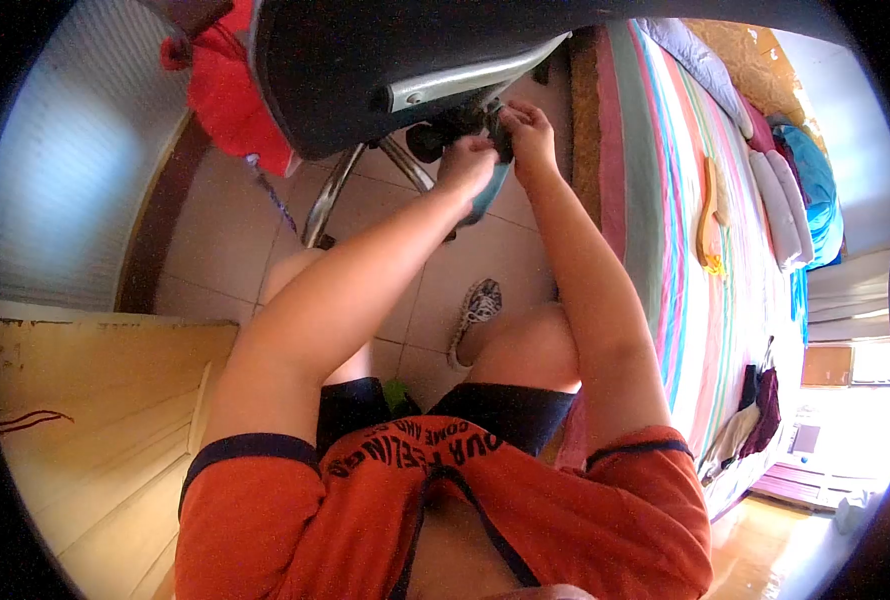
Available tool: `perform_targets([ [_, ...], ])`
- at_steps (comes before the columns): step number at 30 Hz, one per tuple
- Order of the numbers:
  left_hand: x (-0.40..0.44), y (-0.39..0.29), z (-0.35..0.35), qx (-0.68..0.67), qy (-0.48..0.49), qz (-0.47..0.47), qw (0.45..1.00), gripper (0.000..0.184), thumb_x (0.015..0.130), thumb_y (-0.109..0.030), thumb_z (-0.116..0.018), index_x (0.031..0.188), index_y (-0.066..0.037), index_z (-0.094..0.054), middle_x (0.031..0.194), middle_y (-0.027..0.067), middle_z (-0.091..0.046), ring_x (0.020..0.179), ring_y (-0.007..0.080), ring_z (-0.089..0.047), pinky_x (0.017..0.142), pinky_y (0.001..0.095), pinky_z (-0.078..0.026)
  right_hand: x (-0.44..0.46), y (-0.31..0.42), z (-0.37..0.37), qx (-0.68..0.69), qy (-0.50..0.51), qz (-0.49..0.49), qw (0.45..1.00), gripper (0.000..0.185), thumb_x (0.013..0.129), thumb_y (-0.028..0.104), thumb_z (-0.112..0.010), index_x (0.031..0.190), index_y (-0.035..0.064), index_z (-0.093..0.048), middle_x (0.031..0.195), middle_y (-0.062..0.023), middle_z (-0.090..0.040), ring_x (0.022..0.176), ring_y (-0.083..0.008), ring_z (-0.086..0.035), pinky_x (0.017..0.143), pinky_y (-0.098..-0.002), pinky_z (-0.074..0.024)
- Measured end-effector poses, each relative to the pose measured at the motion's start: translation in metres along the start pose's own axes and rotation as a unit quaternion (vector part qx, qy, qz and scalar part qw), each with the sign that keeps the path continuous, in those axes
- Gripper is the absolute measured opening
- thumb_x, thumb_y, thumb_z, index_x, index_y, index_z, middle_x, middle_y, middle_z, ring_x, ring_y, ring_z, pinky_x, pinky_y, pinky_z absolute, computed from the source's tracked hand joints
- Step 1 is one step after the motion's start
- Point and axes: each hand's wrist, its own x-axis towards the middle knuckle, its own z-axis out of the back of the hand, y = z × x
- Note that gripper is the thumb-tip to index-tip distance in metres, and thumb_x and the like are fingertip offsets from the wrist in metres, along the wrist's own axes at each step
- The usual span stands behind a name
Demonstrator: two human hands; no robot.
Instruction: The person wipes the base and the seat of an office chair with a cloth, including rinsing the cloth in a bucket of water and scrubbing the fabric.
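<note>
A black chair (335, 70) with a silver metal bar (465, 78) and chrome legs (335, 192) fills the top of the head view. Under its edge, my left hand (470, 162) and my right hand (530, 135) are close together at a dark part below the bar. Both hands have bent, closed fingers; what they pinch is too small and dark to name. A teal object (486, 196) shows just below the hands, partly covered by them.
To the right is a bed with a striped cover (655, 250), a yellow curved object (707, 215) and folded bedding (785, 205). Red cloth (227, 95) hangs at upper left. A pale wooden panel (105, 420) stands at lower left. A patterned shoe (480, 308) rests on floor tiles.
</note>
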Motion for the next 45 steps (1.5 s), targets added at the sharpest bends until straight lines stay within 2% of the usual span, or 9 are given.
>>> perform_targets([
  [3, 0.027, 0.013, 0.009, -0.042, -0.147, -0.073, 0.986, 0.029, 0.077, -0.009, -0.052, 0.104, -0.003, -0.059, 0.095, 0.0100, -0.062, 0.086, 0.0207, -0.058, 0.077, 0.0308, -0.045, 0.017, 0.000, -0.009, 0.098, -0.023, -0.067, 0.993, 0.022, 0.076, 0.009, -0.066, 0.094, -0.0031, -0.065, 0.085, -0.0096, -0.064, 0.075, -0.0167, -0.059, 0.068, -0.0285, -0.0465],
  [9, 0.023, -0.005, 0.016, -0.202, -0.133, 0.031, 0.970, 0.024, 0.087, -0.007, -0.048, 0.108, -0.006, -0.060, 0.088, 0.0063, -0.060, 0.073, 0.0130, -0.057, 0.055, 0.0229, -0.048, 0.042, -0.010, -0.019, 0.064, -0.012, -0.057, 0.996, 0.019, 0.077, 0.009, -0.064, 0.090, -0.0053, -0.065, 0.078, -0.0086, -0.063, 0.066, -0.0169, -0.058, 0.060, -0.0300, -0.0458],
  [14, 0.029, -0.004, 0.011, -0.262, -0.115, 0.078, 0.955, 0.014, 0.086, -0.023, -0.056, 0.088, -0.010, -0.059, 0.072, 0.0016, -0.063, 0.047, 0.0079, -0.051, 0.042, 0.0222, -0.042, 0.043, -0.005, -0.008, 0.061, 0.046, -0.087, 0.993, 0.027, 0.078, 0.016, -0.057, 0.091, -0.0070, -0.063, 0.079, -0.0091, -0.062, 0.072, -0.0176, -0.056, 0.065, -0.0288, -0.0435],
  [19, 0.050, 0.006, 0.010, -0.326, -0.117, 0.151, 0.926, 0.017, 0.086, -0.026, -0.056, 0.079, -0.012, -0.060, 0.071, -0.0018, -0.064, 0.049, 0.0045, -0.045, 0.043, 0.0181, -0.039, 0.041, 0.009, -0.005, -0.049, 0.156, -0.048, 0.985, 0.026, 0.078, 0.014, -0.056, 0.093, -0.0057, -0.062, 0.082, -0.0079, -0.061, 0.076, -0.0167, -0.056, 0.068, -0.0285, -0.0435],
  [28, 0.052, 0.006, 0.008, -0.340, -0.118, 0.139, 0.922, 0.011, 0.084, -0.024, -0.058, 0.079, -0.015, -0.060, 0.071, -0.0017, -0.064, 0.050, 0.0027, -0.044, 0.041, 0.0158, -0.038, 0.043, 0.000, -0.020, -0.082, 0.017, -0.001, 0.997, 0.019, 0.074, 0.004, -0.060, 0.093, -0.0025, -0.059, 0.087, -0.0093, -0.062, 0.076, -0.0169, -0.058, 0.067, -0.0273, -0.0454],
  [32, 0.043, -0.011, 0.009, -0.311, -0.145, 0.170, 0.924, 0.009, 0.083, -0.024, -0.060, 0.081, -0.014, -0.059, 0.072, -0.0009, -0.065, 0.047, 0.0034, -0.045, 0.040, 0.0164, -0.038, 0.039, 0.004, -0.009, 0.192, 0.034, -0.129, 0.972, 0.025, 0.076, 0.004, -0.057, 0.100, -0.0012, -0.057, 0.094, -0.0092, -0.061, 0.083, -0.0178, -0.056, 0.076, -0.0289, -0.0433],
  [38, 0.063, 0.020, 0.008, -0.381, -0.133, 0.103, 0.909, 0.012, 0.078, -0.015, -0.064, 0.076, -0.004, -0.059, 0.064, 0.0067, -0.064, 0.044, 0.0093, -0.054, 0.038, 0.0198, -0.042, 0.024, 0.034, -0.022, -0.077, 0.057, -0.087, 0.992, 0.031, 0.075, 0.006, -0.057, 0.106, -0.0005, -0.056, 0.098, -0.0077, -0.060, 0.088, -0.0177, -0.052, 0.079, -0.0295, -0.0381],
  [39, 0.062, 0.020, 0.009, -0.370, -0.137, 0.088, 0.915, 0.013, 0.079, -0.015, -0.064, 0.076, -0.003, -0.059, 0.065, 0.0073, -0.064, 0.044, 0.0098, -0.055, 0.038, 0.0200, -0.043, 0.055, -0.008, -0.010, -0.042, 0.096, -0.084, 0.991, 0.039, 0.076, 0.018, -0.060, 0.111, -0.0004, -0.056, 0.103, -0.0111, -0.059, 0.096, -0.0229, -0.051, 0.083, -0.0397, -0.0394],
  [45, 0.042, 0.003, 0.002, -0.358, -0.181, 0.056, 0.914, 0.010, 0.082, -0.010, -0.060, 0.079, -0.001, -0.058, 0.067, 0.0099, -0.065, 0.046, 0.0122, -0.057, 0.039, 0.0202, -0.045, 0.041, 0.006, -0.011, -0.043, 0.144, -0.031, 0.988, 0.035, 0.076, 0.008, -0.056, 0.109, -0.0050, -0.055, 0.098, -0.0110, -0.061, 0.090, -0.0198, -0.054, 0.080, -0.0301, -0.0418],
])
